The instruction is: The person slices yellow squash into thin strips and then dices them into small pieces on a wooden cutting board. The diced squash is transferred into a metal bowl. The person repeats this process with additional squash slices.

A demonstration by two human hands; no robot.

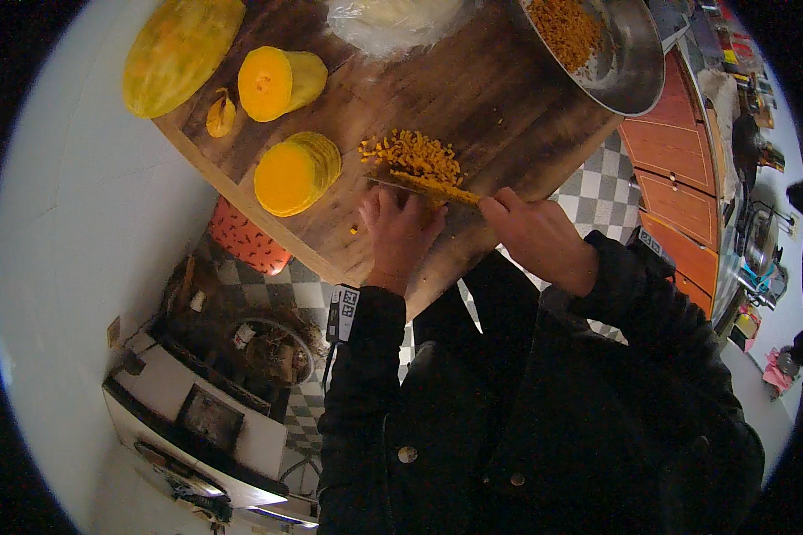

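My right hand [544, 236] is closed round the handle of a kitchen knife. Its blade [419, 184], smeared with orange bits, lies across the wooden table. A heap of finely diced pumpkin [419, 153] sits against the blade's far side. On the near side, my left hand [400, 227] presses down with bent fingers on pumpkin, mostly hidden; a bit of orange shows by the fingertips. Left of the hands rests a fanned stack of round pumpkin slices [293, 176]. Beyond it stand a thick cut pumpkin chunk [281, 85] and a small end piece [221, 116].
A large yellow-green pumpkin piece [180, 58] lies at the table's far left. Something pale in clear plastic [393, 22] is at the far edge. The metal bowl [638, 94] at far right holds orange crumbs. A red stool [245, 236] and a stove [205, 410] stand left below.
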